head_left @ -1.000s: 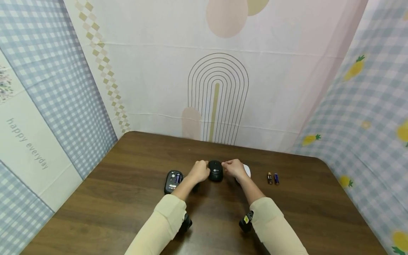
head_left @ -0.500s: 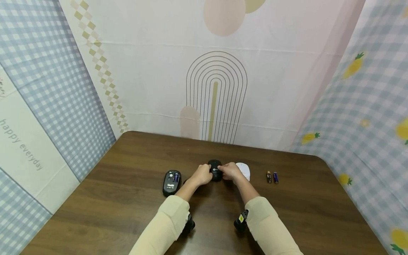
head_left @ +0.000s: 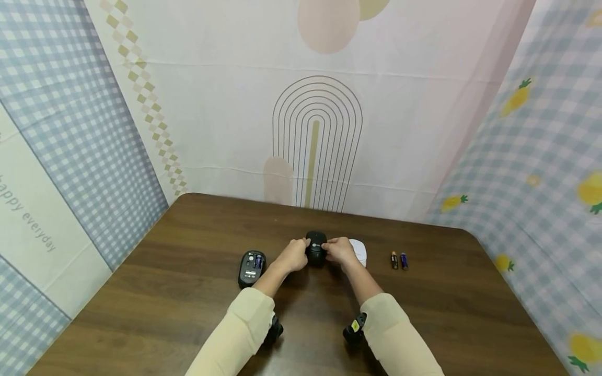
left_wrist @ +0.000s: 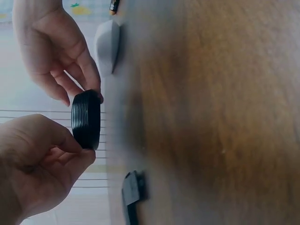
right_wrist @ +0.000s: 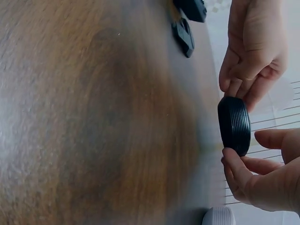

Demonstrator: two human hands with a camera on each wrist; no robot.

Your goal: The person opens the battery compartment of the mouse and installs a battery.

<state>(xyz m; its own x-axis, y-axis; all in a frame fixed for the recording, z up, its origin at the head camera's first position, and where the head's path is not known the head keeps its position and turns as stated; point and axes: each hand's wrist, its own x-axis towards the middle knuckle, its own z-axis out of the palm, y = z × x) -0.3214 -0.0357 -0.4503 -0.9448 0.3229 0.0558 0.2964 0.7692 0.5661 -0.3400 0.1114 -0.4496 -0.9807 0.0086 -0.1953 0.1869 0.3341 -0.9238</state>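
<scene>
A black computer mouse (head_left: 316, 254) is between both hands at the back middle of the table, its logo side facing the head camera. In the left wrist view its ridged side edge shows, clear of the tabletop. My left hand (head_left: 292, 255) pinches one side of it between thumb and fingers. From the opposite side my right hand (head_left: 341, 250) holds the mouse's edge with its fingertips; one digit stands off it in the right wrist view. Close beyond that hand sits a white mouse (head_left: 359, 253), partly covered by it.
Left of the hands a second black mouse (head_left: 251, 268) lies upside down, its battery bay uncovered with a blue battery (head_left: 258, 261) inside. A small dark piece (right_wrist: 183, 37) lies near it. Two loose batteries (head_left: 399, 260) are at the right of the wooden table (head_left: 451, 292).
Both hands have closed in on the black mouse, the right hand moving left from beside the white mouse. The mouse has since tilted up slightly, and more of the white mouse shows.
</scene>
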